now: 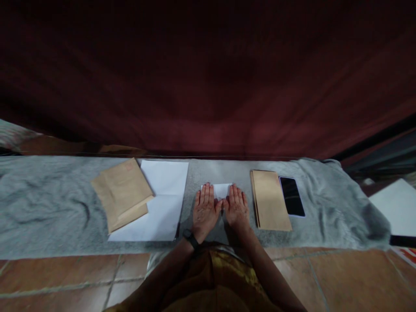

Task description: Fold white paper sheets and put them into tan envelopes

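Observation:
A small white piece of folded paper (222, 190) lies on the grey cloth in front of me, partly covered by both hands. My left hand (206, 210) rests flat on its left side, fingers stretched forward. On the paper's right side lies my right hand (237, 209), also flat, with the two thumbs meeting near the middle. To the left are large white paper sheets (165, 212), with brown envelopes (125, 186) overlapping them. A stack of brown envelopes (271, 201) sits right of my right hand.
A dark-screened phone (292, 197) touches the right envelope stack. The grey cloth (48, 203) covers a long narrow surface. Behind it hangs a dark red curtain (208, 95). At far right is a white flat object (396, 208). Tiled floor (71, 273) shows below.

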`<state>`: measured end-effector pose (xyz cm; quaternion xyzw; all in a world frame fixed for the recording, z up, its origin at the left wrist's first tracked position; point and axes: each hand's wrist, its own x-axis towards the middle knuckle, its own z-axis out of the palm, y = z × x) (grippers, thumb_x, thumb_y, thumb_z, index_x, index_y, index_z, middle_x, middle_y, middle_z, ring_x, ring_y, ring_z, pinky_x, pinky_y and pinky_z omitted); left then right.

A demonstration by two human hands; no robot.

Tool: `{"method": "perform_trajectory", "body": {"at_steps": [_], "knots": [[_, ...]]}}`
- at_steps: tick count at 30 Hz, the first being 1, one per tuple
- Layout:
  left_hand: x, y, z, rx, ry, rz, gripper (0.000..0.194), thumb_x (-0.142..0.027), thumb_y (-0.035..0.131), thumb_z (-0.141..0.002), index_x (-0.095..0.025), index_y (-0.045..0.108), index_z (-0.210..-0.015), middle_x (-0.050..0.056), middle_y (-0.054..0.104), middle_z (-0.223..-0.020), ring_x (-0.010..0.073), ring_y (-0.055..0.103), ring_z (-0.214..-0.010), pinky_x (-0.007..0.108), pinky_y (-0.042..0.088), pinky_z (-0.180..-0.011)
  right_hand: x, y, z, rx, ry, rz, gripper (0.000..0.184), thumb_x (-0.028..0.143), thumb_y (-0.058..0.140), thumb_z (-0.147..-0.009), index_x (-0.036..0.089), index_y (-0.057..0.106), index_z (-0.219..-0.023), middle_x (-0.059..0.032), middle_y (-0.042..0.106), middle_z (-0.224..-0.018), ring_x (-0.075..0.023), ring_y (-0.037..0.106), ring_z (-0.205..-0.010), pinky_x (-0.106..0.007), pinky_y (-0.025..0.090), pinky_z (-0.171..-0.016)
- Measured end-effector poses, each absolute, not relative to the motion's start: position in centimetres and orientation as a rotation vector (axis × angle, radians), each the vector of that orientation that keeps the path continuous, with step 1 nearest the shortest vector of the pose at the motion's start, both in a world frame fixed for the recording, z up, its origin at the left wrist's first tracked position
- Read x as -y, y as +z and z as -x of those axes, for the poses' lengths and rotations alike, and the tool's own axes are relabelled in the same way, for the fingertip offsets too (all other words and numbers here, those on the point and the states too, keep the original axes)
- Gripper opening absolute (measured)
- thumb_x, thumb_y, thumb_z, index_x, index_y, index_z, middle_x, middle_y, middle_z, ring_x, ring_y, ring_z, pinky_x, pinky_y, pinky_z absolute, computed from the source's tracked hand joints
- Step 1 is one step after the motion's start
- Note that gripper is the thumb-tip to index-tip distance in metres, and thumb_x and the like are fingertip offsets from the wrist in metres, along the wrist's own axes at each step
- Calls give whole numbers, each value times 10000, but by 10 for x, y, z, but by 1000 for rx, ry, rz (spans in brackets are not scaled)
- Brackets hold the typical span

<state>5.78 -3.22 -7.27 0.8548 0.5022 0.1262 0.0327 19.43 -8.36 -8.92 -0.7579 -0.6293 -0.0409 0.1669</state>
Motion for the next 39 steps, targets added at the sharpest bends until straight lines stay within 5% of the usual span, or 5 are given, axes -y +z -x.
{"method": "perform_trajectory", "body": {"at_steps": [12, 21, 25, 31, 39], "knots": [[32, -74, -46, -1497, 471, -2577, 781, -549, 457, -985, -93, 270, -1591, 201, 300, -1644, 328, 264, -1537, 540, 247, -1236, 98, -94, -204, 1665, -164, 2141, 619, 386, 359, -1077, 48, 282, -1589, -235, 376, -1599, -361, 371, -1472, -564, 294, -1185], [31, -73, -47, -1513, 303, -2630, 709, -378, 458, -966, -48, 293, -1571, 204, 275, -1656, 319, 237, -1546, 508, 201, -1258, 95, -87, -182, 1922, 7, 1863, 539, 312, 284, -1086, 82, 320, -1573, -189, 402, -1599, -271, 310, -1515, -526, 305, -1206], [32, -70, -47, -1483, 321, -2638, 728, -437, 477, -966, -61, 309, -1567, 187, 267, -1663, 321, 224, -1550, 520, 182, -1265, 101, -92, -192, 1906, -72, 1883, 559, 343, 328, -1081, 73, 323, -1570, -216, 391, -1598, -296, 340, -1498, -548, 319, -1189], [29, -66, -44, -1111, 346, -2782, 534, -343, 405, -1037, -177, 401, -1544, 77, 322, -1661, 248, 242, -1549, 473, 164, -1281, 107, -91, -200, 1884, -120, 1910, 582, 372, 345, -1079, 80, 308, -1581, -239, 377, -1597, -332, 389, -1470, -591, 333, -1164], [22, -59, -37, -833, 285, -2834, 513, -329, 398, -1054, -221, 389, -1555, 44, 367, -1642, 202, 255, -1544, 443, 165, -1281, 109, -87, -198, 1942, -110, 1882, 515, 328, 342, -1077, 83, 422, -1524, -252, 370, -1597, -333, 350, -1494, -613, 323, -1160]]}}
